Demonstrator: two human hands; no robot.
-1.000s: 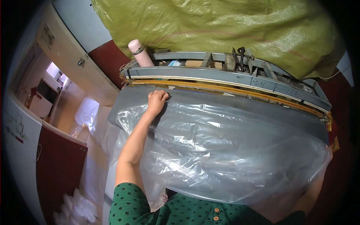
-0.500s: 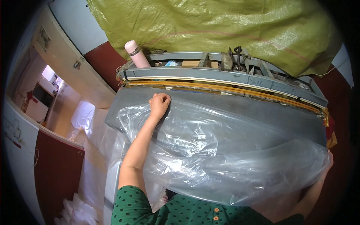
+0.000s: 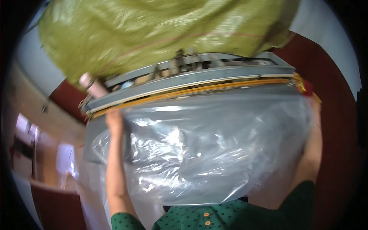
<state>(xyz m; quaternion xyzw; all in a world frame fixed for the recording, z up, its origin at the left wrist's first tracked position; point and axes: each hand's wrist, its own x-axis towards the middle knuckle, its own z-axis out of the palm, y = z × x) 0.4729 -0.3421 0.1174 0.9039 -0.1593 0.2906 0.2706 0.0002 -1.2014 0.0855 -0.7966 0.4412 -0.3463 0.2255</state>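
Observation:
A large clear plastic sheet (image 3: 214, 153), wrinkled and glossy, lies over the grey tabletop (image 3: 97, 134) and hangs over its near edge. At the sheet's far left, close to the orange strip, my left hand (image 3: 114, 118) is closed on the plastic; motion blurs its fingers. My right hand (image 3: 316, 104) grips the sheet's far right corner, partly hidden behind the film. Between the hands, the sheet's far edge runs just in front of the orange strip (image 3: 199, 89) along the grey metal bar (image 3: 214, 73).
Behind the bar is a metal frame with a dark clamp (image 3: 179, 61). A pink bottle (image 3: 94, 86) leans at its left end. Yellow-green woven sheeting (image 3: 153, 34) covers the back. A door stands at the left; more plastic (image 3: 67, 159) lies beyond it.
The view has turned. My right hand has risen from the near right to the table's far right corner, lifting the sheet's right side. My left hand is now nearer the orange strip.

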